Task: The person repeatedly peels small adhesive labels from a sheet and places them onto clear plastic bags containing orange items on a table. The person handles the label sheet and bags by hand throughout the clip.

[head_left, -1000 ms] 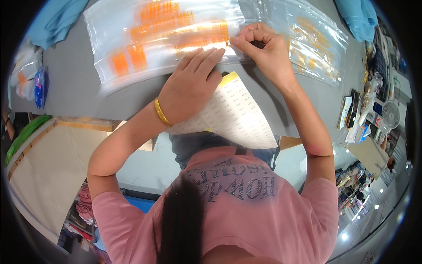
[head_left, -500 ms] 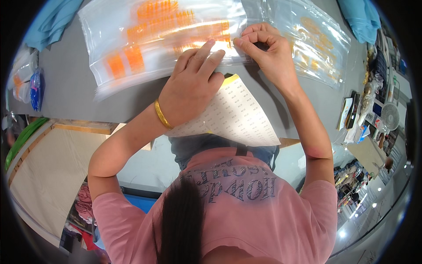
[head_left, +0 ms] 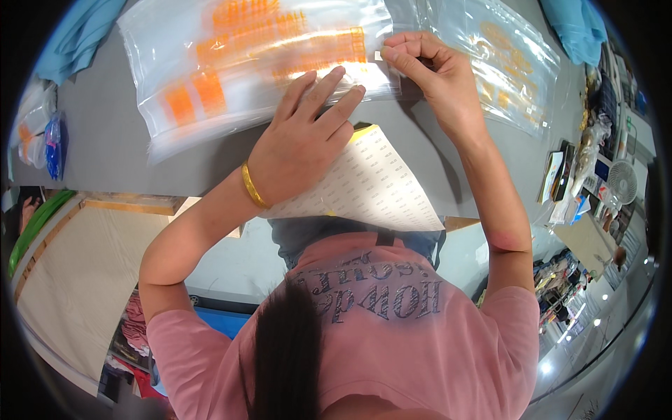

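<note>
A stack of clear plastic bags [head_left: 189, 63] with orange print lies on the grey table. My left hand [head_left: 301, 143], a gold bangle at its wrist, stretches its spread fingers over the stack's near edge. Beneath that palm is a white sheet of small printed labels [head_left: 378, 178] with a yellow edge, reaching past the table's front edge; whether the hand grips it is hidden. My right hand [head_left: 437, 70] is closed in a pinch at the stack's right edge, a small white sticker [head_left: 379, 55] at its thumb tip.
More clear bags with yellowish print [head_left: 514, 70] lie to the right, small white stickers at their corner. Blue cloth [head_left: 84, 42] sits at the far left, and another blue cloth [head_left: 574, 28] at the far right. A blue packet [head_left: 53, 145] rests at the left.
My right hand has moved slightly up and right, and the small sticker now shows at its thumb. My left hand's fingers have spread and shifted a little. The bag stack has slid slightly left.
</note>
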Tool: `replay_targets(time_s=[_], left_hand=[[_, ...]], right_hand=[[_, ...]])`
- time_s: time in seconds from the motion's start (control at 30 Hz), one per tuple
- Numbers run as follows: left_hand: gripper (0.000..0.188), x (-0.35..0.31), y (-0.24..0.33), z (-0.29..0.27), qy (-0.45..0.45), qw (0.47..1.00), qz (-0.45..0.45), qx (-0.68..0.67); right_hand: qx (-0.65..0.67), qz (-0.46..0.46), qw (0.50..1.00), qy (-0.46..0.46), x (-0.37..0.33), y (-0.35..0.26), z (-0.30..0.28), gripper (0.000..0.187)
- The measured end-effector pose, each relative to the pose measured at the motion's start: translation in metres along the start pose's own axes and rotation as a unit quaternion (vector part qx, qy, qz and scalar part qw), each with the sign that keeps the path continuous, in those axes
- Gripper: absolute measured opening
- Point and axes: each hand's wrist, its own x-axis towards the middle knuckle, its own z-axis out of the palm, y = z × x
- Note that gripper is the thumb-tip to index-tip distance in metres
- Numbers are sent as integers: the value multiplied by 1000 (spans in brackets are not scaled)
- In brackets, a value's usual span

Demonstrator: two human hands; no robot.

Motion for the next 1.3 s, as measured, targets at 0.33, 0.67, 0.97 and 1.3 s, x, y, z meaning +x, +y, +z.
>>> replay_targets(time_s=[0.33, 0.67, 0.97, 1.3], left_hand=[[14, 0, 4, 1, -1, 998, -28, -48], [16, 0, 2, -2, -27, 1000, 0, -3], [16, -3, 1, 3, -27, 1000, -9, -8], [9, -1, 5, 6, 1, 999, -26, -34]], right_hand=[[14, 13, 1000, 6, -1, -1, -2, 23], [-41, -56, 995, 67, -6, 2, 1, 18], [-135, -94, 984, 68, -16, -4, 6, 9], [-27, -79, 994, 68, -13, -6, 0, 17]])
